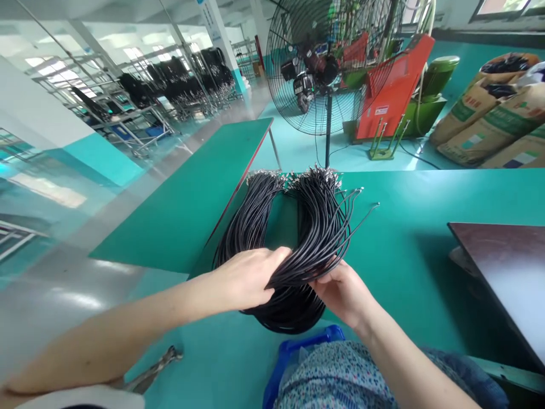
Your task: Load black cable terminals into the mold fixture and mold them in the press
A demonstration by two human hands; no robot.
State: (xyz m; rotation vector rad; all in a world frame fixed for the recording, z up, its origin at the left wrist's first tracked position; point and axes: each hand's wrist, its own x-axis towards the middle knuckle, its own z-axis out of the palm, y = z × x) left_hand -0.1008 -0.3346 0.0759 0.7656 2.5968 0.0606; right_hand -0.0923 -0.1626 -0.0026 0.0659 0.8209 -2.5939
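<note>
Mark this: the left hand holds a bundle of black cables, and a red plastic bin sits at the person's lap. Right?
No: in the head view, the plastic bin at the person's lap is blue, not red. The left hand on the black cables is right.

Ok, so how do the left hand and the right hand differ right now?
The left hand lies over the top of the black cables, while the right hand cradles them from below. The left hand's fingers stretch out flat; the right hand's curl upward. Both hands are bare and on the same bundle.
</note>
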